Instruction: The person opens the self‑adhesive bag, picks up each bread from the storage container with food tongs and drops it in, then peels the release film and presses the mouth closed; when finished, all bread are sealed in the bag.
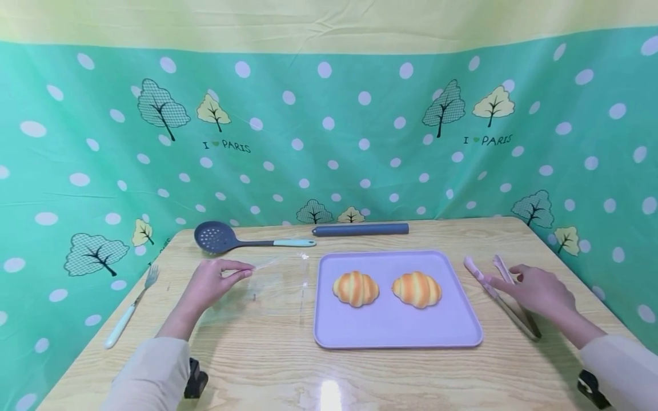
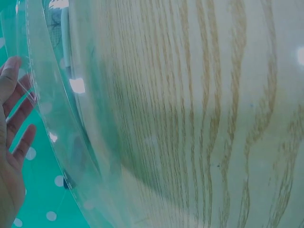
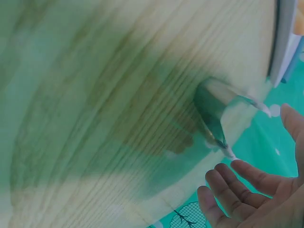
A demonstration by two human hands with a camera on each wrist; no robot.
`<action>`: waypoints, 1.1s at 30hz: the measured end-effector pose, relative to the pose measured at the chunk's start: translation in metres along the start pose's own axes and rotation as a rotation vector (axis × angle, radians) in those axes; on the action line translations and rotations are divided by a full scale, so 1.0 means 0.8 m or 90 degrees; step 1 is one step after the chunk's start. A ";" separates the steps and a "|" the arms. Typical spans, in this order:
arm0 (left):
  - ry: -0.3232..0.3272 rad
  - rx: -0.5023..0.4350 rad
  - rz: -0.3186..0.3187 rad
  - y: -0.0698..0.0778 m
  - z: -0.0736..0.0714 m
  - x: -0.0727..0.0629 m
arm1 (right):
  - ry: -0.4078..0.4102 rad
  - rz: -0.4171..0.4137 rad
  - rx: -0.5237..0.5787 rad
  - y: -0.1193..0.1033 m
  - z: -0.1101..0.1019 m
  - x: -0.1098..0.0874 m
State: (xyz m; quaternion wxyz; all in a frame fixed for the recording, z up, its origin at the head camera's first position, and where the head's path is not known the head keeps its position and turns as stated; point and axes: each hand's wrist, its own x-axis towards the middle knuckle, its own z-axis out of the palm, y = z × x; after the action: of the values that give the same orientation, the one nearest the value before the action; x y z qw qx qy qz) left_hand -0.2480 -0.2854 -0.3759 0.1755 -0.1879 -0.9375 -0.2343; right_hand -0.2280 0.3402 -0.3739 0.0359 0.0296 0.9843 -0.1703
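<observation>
My left hand point(image 1: 218, 282) pinches the edge of a clear plastic bag point(image 1: 277, 285) between thumb and fingers, left of the tray. In the left wrist view the transparent film point(image 2: 57, 109) runs from the fingertips across the frame. On the right, my right hand point(image 1: 540, 291) is spread over a pair of metal tongs point(image 1: 506, 302) with pale pink tips, lying on the table. The right wrist view shows its fingers apart near the tips of the tongs point(image 3: 213, 114), with nothing gripped. Two croissants point(image 1: 356, 289) sit side by side on the purple tray point(image 1: 396, 334).
A slotted skimmer point(image 1: 216, 237) with a light blue handle lies at the back left. Behind the tray is a dark blue rod point(image 1: 360, 229). A fork point(image 1: 131, 308) rests by the left table edge. A polka-dot curtain point(image 1: 329, 148) hangs behind the table.
</observation>
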 end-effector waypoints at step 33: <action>-0.013 0.001 -0.016 -0.002 0.004 0.000 | -0.075 0.059 -0.071 -0.017 0.024 0.015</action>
State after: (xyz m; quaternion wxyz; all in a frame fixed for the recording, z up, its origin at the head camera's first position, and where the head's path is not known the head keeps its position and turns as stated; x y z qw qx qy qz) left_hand -0.2493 -0.2848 -0.3793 0.1633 -0.1782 -0.9417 -0.2342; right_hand -0.2394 0.3212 -0.3884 0.1033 0.0626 0.9860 -0.1151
